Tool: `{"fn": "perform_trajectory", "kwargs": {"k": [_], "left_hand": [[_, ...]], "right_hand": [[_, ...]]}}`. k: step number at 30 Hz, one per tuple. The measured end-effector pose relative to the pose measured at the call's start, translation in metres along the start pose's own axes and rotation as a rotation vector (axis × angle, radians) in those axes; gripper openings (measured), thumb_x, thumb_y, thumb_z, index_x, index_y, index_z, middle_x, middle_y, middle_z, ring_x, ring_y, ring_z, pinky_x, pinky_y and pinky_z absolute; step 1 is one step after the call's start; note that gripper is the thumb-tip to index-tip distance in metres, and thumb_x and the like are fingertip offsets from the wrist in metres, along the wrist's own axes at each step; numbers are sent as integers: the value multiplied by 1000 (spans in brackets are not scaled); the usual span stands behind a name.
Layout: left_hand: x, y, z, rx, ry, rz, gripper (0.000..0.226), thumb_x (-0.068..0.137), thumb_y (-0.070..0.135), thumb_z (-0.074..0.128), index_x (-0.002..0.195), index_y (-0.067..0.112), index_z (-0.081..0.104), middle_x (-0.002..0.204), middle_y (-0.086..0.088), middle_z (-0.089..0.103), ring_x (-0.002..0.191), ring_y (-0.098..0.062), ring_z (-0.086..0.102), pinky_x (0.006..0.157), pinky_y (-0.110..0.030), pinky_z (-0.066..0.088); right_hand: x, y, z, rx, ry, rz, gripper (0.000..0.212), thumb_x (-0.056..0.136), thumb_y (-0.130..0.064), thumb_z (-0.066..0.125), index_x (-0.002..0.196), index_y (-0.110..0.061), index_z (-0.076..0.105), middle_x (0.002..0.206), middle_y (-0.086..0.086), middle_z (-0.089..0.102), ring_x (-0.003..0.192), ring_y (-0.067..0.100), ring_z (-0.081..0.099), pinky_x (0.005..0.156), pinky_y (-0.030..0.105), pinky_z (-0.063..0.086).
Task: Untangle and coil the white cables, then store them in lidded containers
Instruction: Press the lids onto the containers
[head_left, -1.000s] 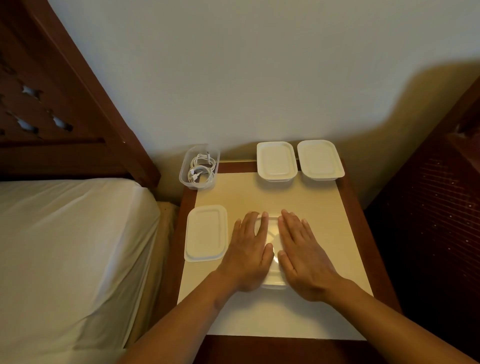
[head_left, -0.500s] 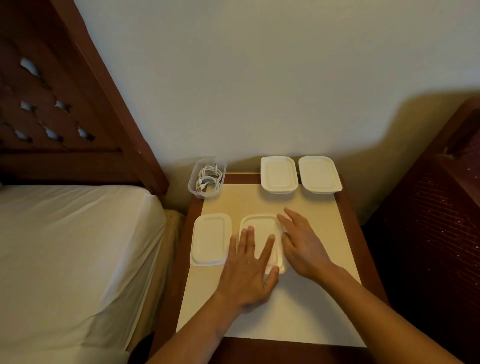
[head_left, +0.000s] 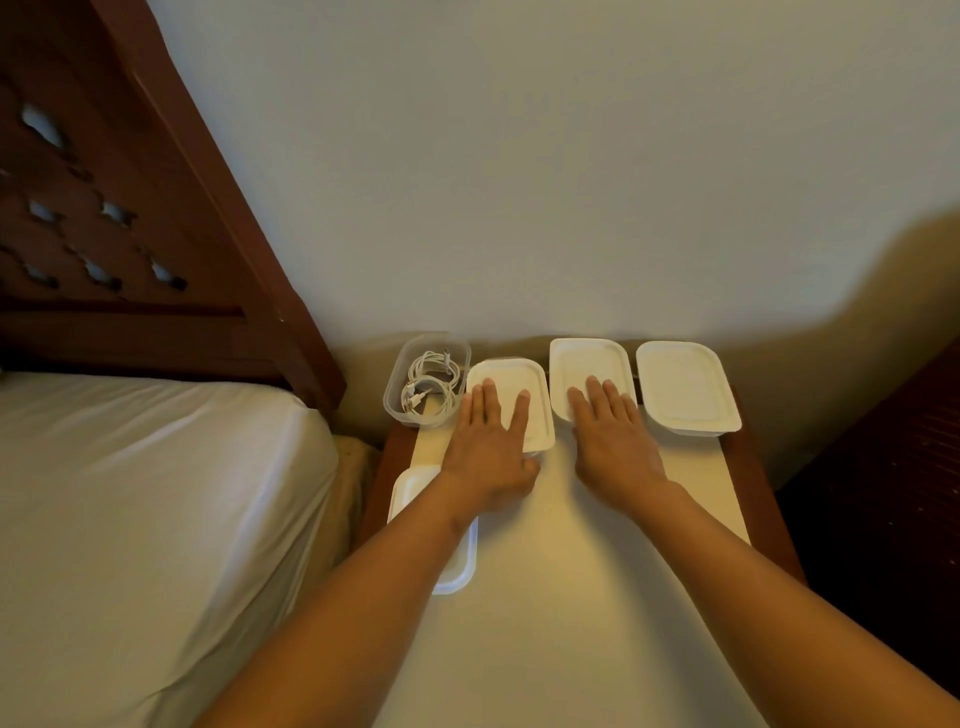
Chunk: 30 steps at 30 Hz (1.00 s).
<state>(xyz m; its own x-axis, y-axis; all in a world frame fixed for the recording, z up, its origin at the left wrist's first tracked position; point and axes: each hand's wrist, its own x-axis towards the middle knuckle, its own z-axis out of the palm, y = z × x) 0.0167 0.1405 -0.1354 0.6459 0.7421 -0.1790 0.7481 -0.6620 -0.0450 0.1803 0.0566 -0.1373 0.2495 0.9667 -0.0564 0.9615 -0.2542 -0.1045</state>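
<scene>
Single head-worn wide-angle view, forward and down, close over the bedside table (head_left: 571, 597)

My left hand (head_left: 488, 457) and right hand (head_left: 615, 452), both bare, forearms bare to the frame edge.

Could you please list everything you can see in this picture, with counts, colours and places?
lidded containers: four, white lids; three across the table's far side, one near left, partly under the left forearm
open container: one, clear, far left corner
cables: one bundle, white, coiled inside the open container
table: one, brown wood, cream top
bed: one, white sheet, left
headboard: one, dark brown wood, upper left
wall: pale, behind
dark furniture: one, right edge, too dark to identify
left hand: flat on the leftmost far lid
right hand: flat, fingers on the middle far lid
</scene>
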Motion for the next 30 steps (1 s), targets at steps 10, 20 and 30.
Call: {"fn": "perform_trajectory", "kwargs": {"k": [10, 20, 30], "left_hand": [[47, -17, -7, 8, -3, 77, 86, 101, 50, 42, 164, 20, -7, 165, -34, -14, 156, -46, -13, 126, -56, -6], [51, -16, -13, -29, -45, 124, 94, 97, 42, 49, 163, 15, -12, 166, -26, -23, 154, -41, -24, 125, -50, -14], [13, -101, -31, -398, 449, -536, 30, 104, 23, 44, 129, 13, 58, 134, -18, 49, 124, -39, 47, 100, -48, 44]], "right_hand": [[10, 40, -15, 264, 129, 261, 72, 106, -51, 8, 164, -9, 7, 172, 13, -3, 159, 31, -7, 128, 43, -8], [24, 46, -13, 215, -37, 295, 78, 107, -55, 11, 162, -2, -7, 171, 14, -13, 158, 29, -15, 129, 46, -7], [-36, -91, -3, 474, 270, -124, 29, 99, -24, 58, 126, -15, 62, 122, 4, 57, 110, 21, 54, 94, 39, 54]]}}
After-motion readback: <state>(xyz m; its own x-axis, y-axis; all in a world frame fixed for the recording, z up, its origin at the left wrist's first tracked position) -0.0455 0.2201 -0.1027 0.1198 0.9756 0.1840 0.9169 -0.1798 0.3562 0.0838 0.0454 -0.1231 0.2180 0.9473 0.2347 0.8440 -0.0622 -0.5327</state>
